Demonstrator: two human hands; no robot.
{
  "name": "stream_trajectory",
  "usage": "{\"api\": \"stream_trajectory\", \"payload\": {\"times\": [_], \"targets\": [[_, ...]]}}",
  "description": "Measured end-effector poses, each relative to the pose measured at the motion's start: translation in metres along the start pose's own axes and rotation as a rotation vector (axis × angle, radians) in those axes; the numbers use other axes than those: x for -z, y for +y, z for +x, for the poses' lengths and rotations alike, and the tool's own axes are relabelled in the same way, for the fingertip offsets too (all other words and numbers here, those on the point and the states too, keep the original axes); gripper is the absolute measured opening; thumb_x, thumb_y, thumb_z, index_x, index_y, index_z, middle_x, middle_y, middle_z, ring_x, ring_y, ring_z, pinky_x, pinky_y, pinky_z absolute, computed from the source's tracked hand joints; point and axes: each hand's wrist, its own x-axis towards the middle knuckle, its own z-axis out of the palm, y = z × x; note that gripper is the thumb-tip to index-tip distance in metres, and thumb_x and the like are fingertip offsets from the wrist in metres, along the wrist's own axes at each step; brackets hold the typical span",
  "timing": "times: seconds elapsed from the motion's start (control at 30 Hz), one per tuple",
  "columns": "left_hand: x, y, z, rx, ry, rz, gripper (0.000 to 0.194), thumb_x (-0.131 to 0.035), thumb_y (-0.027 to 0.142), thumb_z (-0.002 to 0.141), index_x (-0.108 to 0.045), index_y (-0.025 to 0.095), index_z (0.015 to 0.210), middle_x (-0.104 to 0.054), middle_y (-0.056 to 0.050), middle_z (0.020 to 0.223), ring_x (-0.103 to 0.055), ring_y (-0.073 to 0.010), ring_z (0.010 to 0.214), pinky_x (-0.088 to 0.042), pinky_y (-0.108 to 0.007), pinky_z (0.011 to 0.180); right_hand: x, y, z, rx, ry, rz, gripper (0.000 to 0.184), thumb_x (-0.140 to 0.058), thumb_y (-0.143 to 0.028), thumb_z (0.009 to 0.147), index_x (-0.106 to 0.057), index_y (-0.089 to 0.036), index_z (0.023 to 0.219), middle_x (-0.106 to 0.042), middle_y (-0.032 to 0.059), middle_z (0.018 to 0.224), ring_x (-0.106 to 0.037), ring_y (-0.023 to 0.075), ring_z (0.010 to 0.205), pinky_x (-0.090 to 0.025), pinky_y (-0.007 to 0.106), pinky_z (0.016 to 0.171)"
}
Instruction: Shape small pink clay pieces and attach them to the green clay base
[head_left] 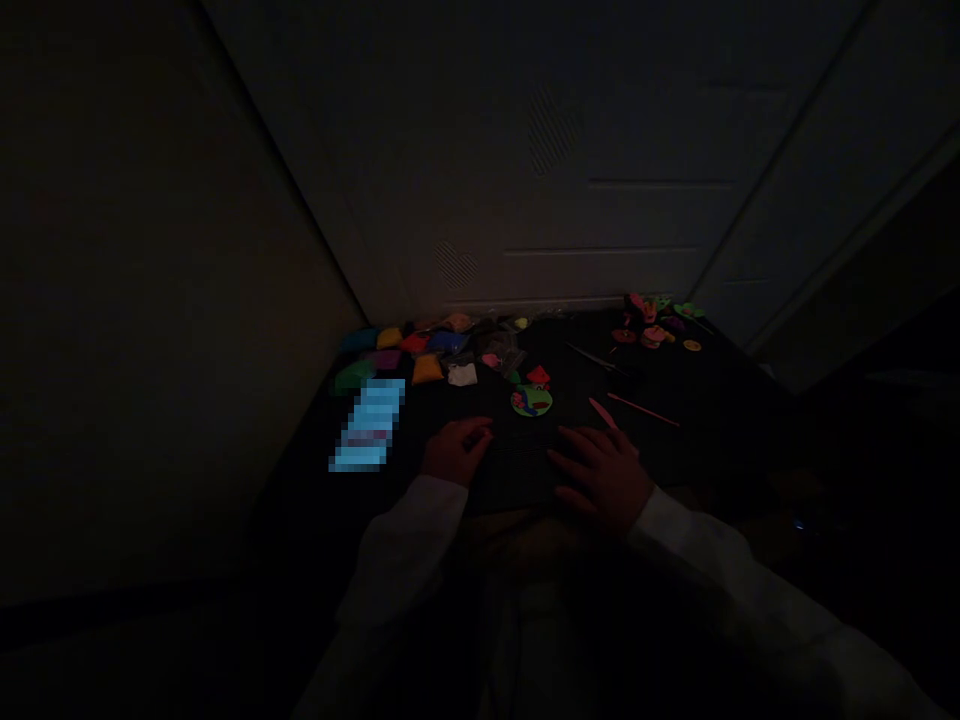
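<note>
The scene is very dark. My right hand point(604, 478) lies palm down on the dark tabletop, its fingers spread and nothing in them. Just beyond its fingertips is a pink modelling knife point(601, 412). To the left, my left hand point(456, 450) rests loosely curled on the table, a small gap between thumb and fingers and no object visible there. Beyond and between both hands sits a round green clay piece point(532, 401) with blue and red shapes on it. A red clay bit point(538, 375) touches or adjoins its top edge.
A glowing phone screen point(369, 425) is left of my left hand. Bags of coloured clay point(427, 369) line the back left. Scissors point(595, 357) and a thin pink stick point(643, 409) lie right of centre. Several clay figures point(651, 335) stand at the back right, before a pale panel point(465, 180).
</note>
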Motion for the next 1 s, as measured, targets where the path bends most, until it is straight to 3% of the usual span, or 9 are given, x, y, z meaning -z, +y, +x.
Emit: {"api": "stream_trajectory", "payload": {"times": [0.3,0.6,0.8,1.0], "targets": [[0.001,0.001,0.000,0.040,0.012,-0.017,0.021,-0.056,0.031,0.067,-0.062,0.019,0.084,-0.064,-0.002,0.078,-0.058,-0.0132,0.069,-0.046,-0.025,0.066,0.005,0.014,0.004,-0.055,0.063,0.047,0.045,-0.036,-0.047,0.080,-0.042,-0.025,0.119,-0.035,0.0065,0.129,-0.031,0.0247,0.115,-0.028,0.044,0.087],[0.007,0.006,0.000,0.081,-0.002,-0.048,0.025,-0.046,0.036,0.074,-0.064,0.020,0.079,-0.066,-0.002,0.083,-0.059,-0.0155,0.080,-0.043,-0.027,0.075,0.000,0.036,-0.007,-0.132,0.304,0.125,0.037,-0.043,-0.033,0.079,-0.047,-0.019,0.113,-0.039,0.0077,0.125,-0.035,0.0212,0.114,-0.031,0.040,0.091],[0.010,0.015,0.001,0.178,0.015,-0.117,0.024,-0.055,0.041,0.065,-0.060,0.018,0.070,-0.063,0.000,0.067,-0.057,-0.0136,0.063,-0.045,-0.024,0.061,0.000,0.037,-0.010,-0.127,0.348,0.159,0.035,-0.045,-0.030,0.078,-0.049,-0.019,0.111,-0.041,0.0079,0.123,-0.036,0.0204,0.114,-0.032,0.040,0.091],[0.014,0.025,-0.002,0.204,-0.054,-0.248,0.023,-0.050,0.034,0.070,-0.063,0.019,0.080,-0.066,-0.002,0.084,-0.058,-0.0156,0.084,-0.042,-0.026,0.077,0.001,0.033,-0.009,-0.136,0.338,0.167,0.034,-0.046,-0.032,0.077,-0.050,-0.020,0.109,-0.040,0.0083,0.124,-0.037,0.0217,0.112,-0.034,0.042,0.089]]}}
